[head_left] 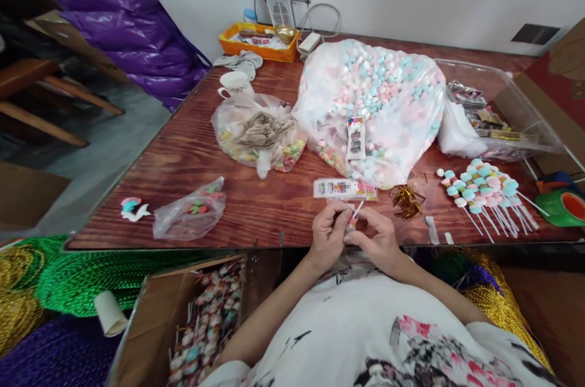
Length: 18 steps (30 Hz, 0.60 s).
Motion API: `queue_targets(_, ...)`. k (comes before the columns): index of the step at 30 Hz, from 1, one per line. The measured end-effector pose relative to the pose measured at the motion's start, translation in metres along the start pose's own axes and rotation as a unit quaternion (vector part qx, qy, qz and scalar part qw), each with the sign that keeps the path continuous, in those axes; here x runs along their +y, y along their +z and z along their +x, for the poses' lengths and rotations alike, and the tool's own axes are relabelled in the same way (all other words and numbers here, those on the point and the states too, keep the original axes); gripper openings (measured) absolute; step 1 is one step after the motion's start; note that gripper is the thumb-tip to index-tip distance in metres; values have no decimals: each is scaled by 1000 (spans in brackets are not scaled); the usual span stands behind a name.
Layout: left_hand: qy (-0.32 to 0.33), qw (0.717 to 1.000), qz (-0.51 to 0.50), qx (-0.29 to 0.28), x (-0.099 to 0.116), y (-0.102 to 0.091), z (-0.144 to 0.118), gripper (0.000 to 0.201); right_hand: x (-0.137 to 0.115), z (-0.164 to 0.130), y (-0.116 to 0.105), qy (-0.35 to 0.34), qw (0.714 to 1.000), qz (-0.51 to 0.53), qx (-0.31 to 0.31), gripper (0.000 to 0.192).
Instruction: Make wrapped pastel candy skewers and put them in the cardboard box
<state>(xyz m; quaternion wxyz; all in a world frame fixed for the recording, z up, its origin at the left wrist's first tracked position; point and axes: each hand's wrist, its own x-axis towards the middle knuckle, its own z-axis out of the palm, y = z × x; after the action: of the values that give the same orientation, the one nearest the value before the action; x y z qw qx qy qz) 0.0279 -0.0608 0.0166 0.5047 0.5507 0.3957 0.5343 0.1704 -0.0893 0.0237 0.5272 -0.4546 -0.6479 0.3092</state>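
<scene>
My left hand [328, 233] and my right hand [375, 239] meet at the near edge of the wooden table [192, 149]. Together they pinch a thin white stick [356, 214] with something small and pink on it. Just beyond the fingers lies a flat printed sticker strip [345, 189]. A small heap of gold twist ties [406, 200] sits to the right of it. Further right lies a row of finished marshmallow skewers [484, 192].
A big clear bag of pastel marshmallows [379, 100] fills the table's middle, a smaller bag [262, 137] lies to its left, a clear box [498, 113] to its right. A cup [234, 83] and orange tray [258, 42] stand behind. A carton of skewers [201, 320] sits below left.
</scene>
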Motion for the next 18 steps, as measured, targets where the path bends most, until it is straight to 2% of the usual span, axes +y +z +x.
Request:
queue_targets(2, 19, 999, 34, -7, -3, 2, 3, 24, 7, 2, 5, 7, 999, 29, 21, 6)
queue_targets(4, 12, 999, 42, -6, -8, 4, 5, 24, 13, 6, 5, 3, 999, 36, 28, 13)
queue_targets(9, -113, 993, -31, 14, -21, 6, 10, 28, 26, 15, -2, 52, 997, 43, 46, 20)
queue_targets(12, -148, 988, -39, -25, -21, 5, 10, 33, 31, 17, -3, 65, 995, 51, 62, 17)
queue_targets(14, -134, 989, -8, -62, -19, 5, 9, 30, 32, 17, -1, 40, 997, 25, 64, 16)
queue_targets(18, -43, 989, 102, -93, -12, 7, 5, 28, 32, 14, 1, -37, 995, -50, 75, 13)
